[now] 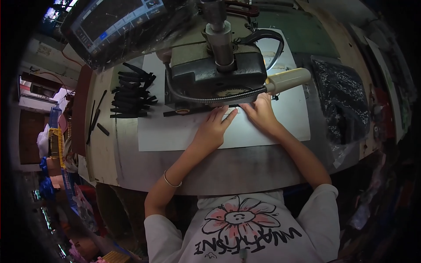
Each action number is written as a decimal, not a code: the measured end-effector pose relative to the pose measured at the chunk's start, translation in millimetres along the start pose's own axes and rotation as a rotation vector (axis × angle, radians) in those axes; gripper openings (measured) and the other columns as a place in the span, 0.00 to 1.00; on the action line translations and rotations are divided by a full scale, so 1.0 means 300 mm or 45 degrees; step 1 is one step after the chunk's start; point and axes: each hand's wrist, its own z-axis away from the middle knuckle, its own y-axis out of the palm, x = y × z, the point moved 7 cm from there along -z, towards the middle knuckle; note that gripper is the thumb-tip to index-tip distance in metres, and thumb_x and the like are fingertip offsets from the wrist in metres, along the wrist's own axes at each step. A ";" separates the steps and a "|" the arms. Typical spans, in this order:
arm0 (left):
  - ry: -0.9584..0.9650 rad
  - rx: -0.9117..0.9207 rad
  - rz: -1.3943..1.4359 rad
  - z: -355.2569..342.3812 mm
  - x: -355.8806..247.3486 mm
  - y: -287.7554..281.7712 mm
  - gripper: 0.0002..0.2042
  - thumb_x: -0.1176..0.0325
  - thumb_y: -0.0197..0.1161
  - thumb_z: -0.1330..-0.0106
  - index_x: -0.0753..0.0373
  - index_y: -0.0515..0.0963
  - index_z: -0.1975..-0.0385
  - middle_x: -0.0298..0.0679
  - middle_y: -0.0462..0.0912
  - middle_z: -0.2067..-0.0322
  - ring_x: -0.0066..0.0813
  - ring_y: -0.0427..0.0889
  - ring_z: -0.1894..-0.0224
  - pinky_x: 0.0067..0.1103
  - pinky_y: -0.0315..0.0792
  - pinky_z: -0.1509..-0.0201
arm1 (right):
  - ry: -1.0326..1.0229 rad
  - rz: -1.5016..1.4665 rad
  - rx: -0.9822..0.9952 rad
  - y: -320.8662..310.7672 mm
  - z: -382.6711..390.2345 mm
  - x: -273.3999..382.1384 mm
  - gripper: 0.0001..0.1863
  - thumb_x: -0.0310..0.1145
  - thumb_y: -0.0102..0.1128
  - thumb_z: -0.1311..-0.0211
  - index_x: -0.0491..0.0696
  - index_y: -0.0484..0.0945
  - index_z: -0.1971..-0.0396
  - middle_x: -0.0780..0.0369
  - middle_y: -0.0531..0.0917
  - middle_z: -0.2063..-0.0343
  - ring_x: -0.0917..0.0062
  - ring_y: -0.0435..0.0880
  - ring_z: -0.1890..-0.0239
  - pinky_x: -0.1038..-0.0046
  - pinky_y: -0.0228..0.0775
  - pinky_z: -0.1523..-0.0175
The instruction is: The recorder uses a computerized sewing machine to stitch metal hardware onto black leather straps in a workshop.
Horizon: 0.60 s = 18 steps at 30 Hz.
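Observation:
A long black strip (175,112) lies across the white sheet (162,136), under the front edge of a dark machine head (215,74). My left hand (213,130) is at its near side, fingers bent onto the strip and thumb pointing right. Just to the right, my right hand (262,109) pinches along the same strip, below the lamp. The machine's edge partly hides the fingertips of both hands. Left of the machine, a pile of black fabric-like strips (131,94) lies on the table.
A gooseneck lamp (289,82) shines at the machine's right. A screen (116,28) stands at the back left. Thin dark rods (95,116) and a short black piece (103,129) lie on the left table edge. A black plastic bag (342,101) rests at the right.

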 end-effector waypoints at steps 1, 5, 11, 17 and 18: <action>0.002 -0.012 0.006 -0.007 -0.008 -0.005 0.29 0.83 0.48 0.52 0.58 0.69 0.46 0.47 0.69 0.49 0.45 0.69 0.47 0.31 0.65 0.44 | 0.022 -0.050 0.084 -0.008 -0.003 -0.012 0.07 0.29 0.61 0.53 0.43 0.75 0.74 0.59 0.75 0.67 0.64 0.69 0.58 0.67 0.55 0.55; 0.034 -0.047 0.037 -0.023 -0.063 0.012 0.26 0.79 0.50 0.50 0.58 0.69 0.47 0.48 0.70 0.53 0.44 0.69 0.48 0.35 0.59 0.40 | -0.197 0.012 0.225 -0.078 0.041 -0.021 0.13 0.25 0.61 0.56 0.43 0.74 0.66 0.55 0.74 0.62 0.59 0.70 0.56 0.62 0.61 0.52; -0.317 -0.052 0.704 0.047 -0.065 -0.018 0.14 0.73 0.54 0.39 0.62 0.75 0.53 0.44 0.76 0.64 0.33 0.75 0.64 0.24 0.69 0.60 | -0.670 0.203 0.128 0.022 0.084 0.001 0.03 0.27 0.49 0.51 0.44 0.68 0.78 0.58 0.70 0.73 0.67 0.71 0.68 0.69 0.64 0.61; -1.303 0.190 2.421 0.122 -0.032 0.126 0.26 0.49 0.36 0.31 0.63 0.63 0.44 0.43 0.77 0.57 0.27 0.79 0.62 0.18 0.74 0.61 | -0.644 0.194 0.032 0.018 0.100 0.147 0.10 0.34 0.57 0.59 0.44 0.68 0.80 0.59 0.70 0.75 0.68 0.70 0.71 0.72 0.62 0.64; -1.281 0.162 2.378 0.141 -0.011 0.141 0.23 0.50 0.38 0.31 0.63 0.65 0.48 0.42 0.78 0.58 0.27 0.79 0.62 0.18 0.74 0.61 | -0.647 0.137 0.074 0.031 0.125 0.183 0.10 0.34 0.57 0.59 0.44 0.68 0.80 0.59 0.70 0.75 0.68 0.70 0.71 0.72 0.62 0.64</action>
